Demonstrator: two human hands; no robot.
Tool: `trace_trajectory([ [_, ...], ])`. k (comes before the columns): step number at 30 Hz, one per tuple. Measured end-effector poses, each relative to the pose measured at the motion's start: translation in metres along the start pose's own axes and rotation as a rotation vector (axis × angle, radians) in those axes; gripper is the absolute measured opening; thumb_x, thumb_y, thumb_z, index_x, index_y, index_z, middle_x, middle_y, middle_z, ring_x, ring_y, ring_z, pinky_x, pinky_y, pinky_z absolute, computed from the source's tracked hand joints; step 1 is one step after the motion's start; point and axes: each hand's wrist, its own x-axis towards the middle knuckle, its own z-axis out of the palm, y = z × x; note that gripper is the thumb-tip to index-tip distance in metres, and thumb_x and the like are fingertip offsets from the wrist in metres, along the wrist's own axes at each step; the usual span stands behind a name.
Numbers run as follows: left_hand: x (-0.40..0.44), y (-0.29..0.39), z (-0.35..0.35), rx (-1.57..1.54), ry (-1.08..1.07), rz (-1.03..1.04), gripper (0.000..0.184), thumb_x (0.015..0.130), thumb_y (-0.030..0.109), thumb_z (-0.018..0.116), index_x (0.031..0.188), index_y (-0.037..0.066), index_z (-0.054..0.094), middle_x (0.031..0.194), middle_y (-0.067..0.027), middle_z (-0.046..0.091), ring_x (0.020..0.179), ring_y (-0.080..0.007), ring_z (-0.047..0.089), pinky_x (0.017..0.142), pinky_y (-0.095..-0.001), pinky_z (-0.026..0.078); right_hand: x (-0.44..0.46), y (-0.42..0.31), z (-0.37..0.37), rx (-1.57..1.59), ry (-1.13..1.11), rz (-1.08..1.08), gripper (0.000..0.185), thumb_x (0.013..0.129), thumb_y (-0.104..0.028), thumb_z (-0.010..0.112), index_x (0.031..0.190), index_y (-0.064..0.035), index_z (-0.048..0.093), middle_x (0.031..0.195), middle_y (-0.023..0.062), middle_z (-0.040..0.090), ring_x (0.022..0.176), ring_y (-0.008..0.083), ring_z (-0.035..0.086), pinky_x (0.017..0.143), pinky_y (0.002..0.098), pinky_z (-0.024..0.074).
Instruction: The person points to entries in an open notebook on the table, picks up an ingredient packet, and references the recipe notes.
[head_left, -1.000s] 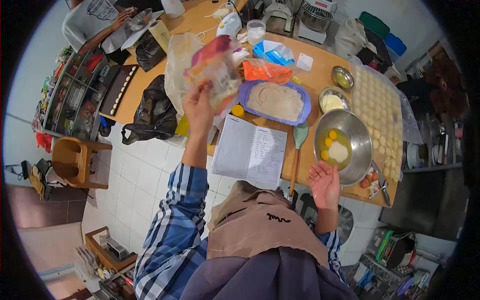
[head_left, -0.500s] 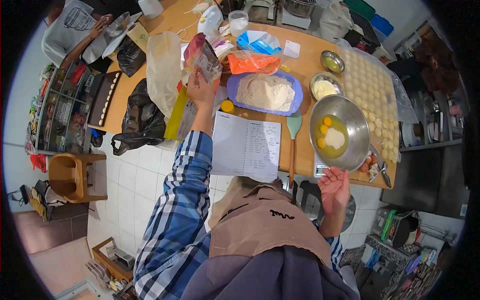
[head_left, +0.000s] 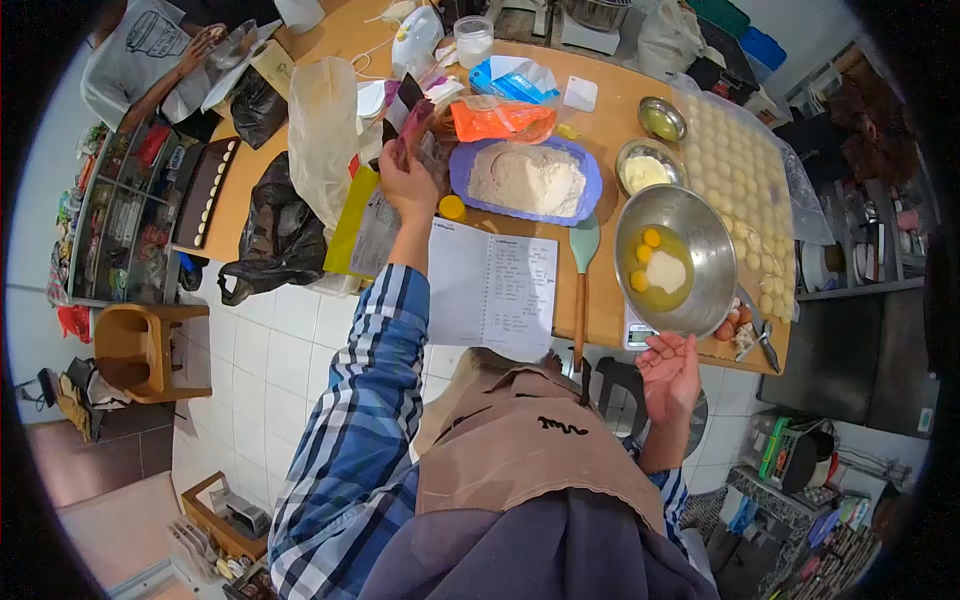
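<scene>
My left hand (head_left: 408,190) is closed on a dark red and clear plastic packet (head_left: 418,128), held over the far side of the table beside the orange packet (head_left: 500,120). Palm up, my right hand (head_left: 668,372) has its fingers apart, just below the near rim of a steel mixing bowl (head_left: 712,240). Several egg yolks (head_left: 645,258) and a pale powder heap (head_left: 666,272) lie in that bowl, which stands on a digital scale (head_left: 638,334). Between my hands are an open notebook (head_left: 490,290), a spatula (head_left: 582,270) and a purple tray (head_left: 462,180) of flour (head_left: 525,180).
Rows of round dough balls (head_left: 735,160) cover the table's right side. Small bowls (head_left: 662,118) stand near them, with eggshells (head_left: 742,325) at the front corner. Black bags (head_left: 280,225) and a yellow packet (head_left: 358,230) lie at left. Another person (head_left: 150,70) works at the far left.
My left hand has moved slightly up and turned, and the packet in it has tipped away from me. My right hand stays nearly in place by the bowl.
</scene>
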Motion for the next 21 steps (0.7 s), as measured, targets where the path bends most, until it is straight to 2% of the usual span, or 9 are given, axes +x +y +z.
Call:
trace_trajectory([
  [2, -0.003, -0.002, -0.003, -0.04, 0.027, 0.089, 0.038, 0.077, 0.0, 0.051, 0.113, -0.006, 0.041, 0.114, -0.0206, 0.048, 0.105, -0.0285, 0.048, 0.087, -0.0332, 0.039, 0.0, -0.001, 0.001, -0.001, -0.005, -0.008, 0.042, 0.092, -0.036, 0.032, 0.094, 0.0009, 0.051, 0.083, 0.015, 0.058, 0.067, 0.0212, 0.055, 0.065, 0.0335, 0.0455],
  [5, -0.02, 0.032, -0.029, 0.202, 0.053, 0.236, 0.044, 0.074, 0.002, 0.055, 0.115, -0.006, 0.04, 0.116, -0.0215, 0.044, 0.11, -0.0317, 0.042, 0.092, -0.0361, 0.034, 0.0, -0.003, 0.0, -0.015, -0.014, -0.01, 0.041, 0.092, -0.035, 0.032, 0.093, 0.0008, 0.051, 0.083, 0.0147, 0.058, 0.068, 0.0209, 0.054, 0.065, 0.0332, 0.0454],
  [8, -0.054, 0.047, -0.047, 0.174, -0.141, 0.23, 0.045, 0.072, 0.002, 0.057, 0.114, -0.004, 0.041, 0.111, -0.0222, 0.046, 0.106, -0.0352, 0.041, 0.091, -0.0391, 0.032, 0.0, -0.005, 0.001, -0.023, -0.02, -0.006, 0.04, 0.092, -0.034, 0.031, 0.093, 0.0007, 0.052, 0.083, 0.0144, 0.058, 0.069, 0.0206, 0.054, 0.065, 0.0328, 0.0452],
  [10, -0.092, 0.032, -0.05, 0.267, -0.314, 0.33, 0.043, 0.071, 0.001, 0.056, 0.112, -0.003, 0.043, 0.105, -0.0219, 0.047, 0.1, -0.0361, 0.043, 0.087, -0.0399, 0.034, 0.001, -0.006, 0.002, -0.02, -0.023, -0.001, 0.04, 0.092, -0.034, 0.031, 0.093, 0.0006, 0.052, 0.083, 0.0142, 0.057, 0.069, 0.0204, 0.054, 0.066, 0.0326, 0.0451],
  [12, -0.135, 0.012, -0.048, 0.335, -0.589, 0.298, 0.043, 0.071, 0.002, 0.056, 0.112, -0.003, 0.044, 0.104, -0.0226, 0.048, 0.098, -0.0364, 0.045, 0.084, -0.0398, 0.038, 0.001, -0.006, 0.003, -0.015, -0.023, 0.005, 0.04, 0.092, -0.034, 0.031, 0.093, 0.0005, 0.052, 0.083, 0.014, 0.057, 0.069, 0.0202, 0.054, 0.066, 0.0326, 0.045],
  [14, -0.164, 0.011, -0.049, 0.545, -1.016, 0.041, 0.055, 0.074, 0.012, 0.057, 0.122, -0.003, 0.035, 0.101, -0.0229, 0.052, 0.092, -0.036, 0.052, 0.078, -0.0401, 0.043, 0.001, -0.005, 0.003, -0.031, -0.023, -0.007, 0.039, 0.092, -0.034, 0.032, 0.093, 0.0007, 0.052, 0.082, 0.0139, 0.057, 0.069, 0.0202, 0.054, 0.065, 0.0325, 0.0452],
  [17, -0.184, 0.011, -0.046, 0.834, -1.325, -0.262, 0.068, 0.077, 0.024, 0.055, 0.131, -0.002, 0.021, 0.095, -0.0223, 0.057, 0.084, -0.0356, 0.057, 0.071, -0.0416, 0.047, 0.0, -0.003, 0.0, -0.037, -0.015, -0.016, 0.039, 0.092, -0.034, 0.034, 0.093, 0.0007, 0.052, 0.081, 0.0136, 0.057, 0.068, 0.0202, 0.054, 0.064, 0.0323, 0.0454],
  [18, -0.186, 0.009, -0.048, 0.875, -1.346, -0.177, 0.074, 0.079, 0.03, 0.052, 0.134, 0.0, 0.011, 0.09, -0.0201, 0.06, 0.078, -0.034, 0.06, 0.069, -0.0423, 0.047, -0.001, -0.002, -0.001, -0.036, -0.01, -0.017, 0.038, 0.092, -0.034, 0.035, 0.093, 0.0007, 0.052, 0.08, 0.0135, 0.057, 0.067, 0.0203, 0.054, 0.063, 0.0322, 0.0455],
  [21, -0.186, 0.004, -0.042, 0.905, -1.349, -0.149, 0.078, 0.077, 0.031, 0.054, 0.135, 0.003, 0.01, 0.092, -0.0226, 0.059, 0.082, -0.0349, 0.059, 0.073, -0.0424, 0.046, -0.004, -0.002, -0.003, -0.024, 0.013, -0.014, 0.037, 0.091, -0.034, 0.037, 0.092, 0.0004, 0.052, 0.079, 0.0129, 0.058, 0.066, 0.0202, 0.054, 0.062, 0.0319, 0.0459],
])
